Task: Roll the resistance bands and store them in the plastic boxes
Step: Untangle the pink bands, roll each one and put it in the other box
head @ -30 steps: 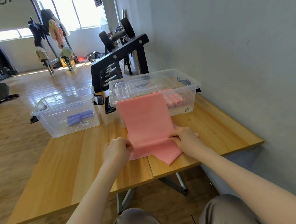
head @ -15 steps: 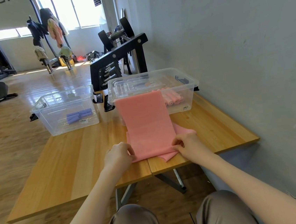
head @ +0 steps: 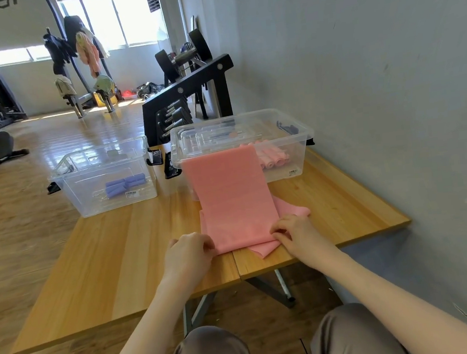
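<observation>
Pink band (head: 233, 200) hung from the right box (head: 293, 130) onto the table (head: 120, 260); left hand (head: 188, 256) and right hand (head: 299, 234) pinched its near corners. Uneven pulling would probably skew the roll.

A matt pink band (head: 233, 197) of thin stretchy sheet lies on the smooth, pale wooden desk (head: 114, 261), draped from a clear glossy plastic box (head: 295, 141) at its far edge.

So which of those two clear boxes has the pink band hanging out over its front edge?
The right-hand box, nearer the grey wall, with pink rolls inside. The pink band drapes down its front onto the table. The left box holds only purple rolls.
</observation>
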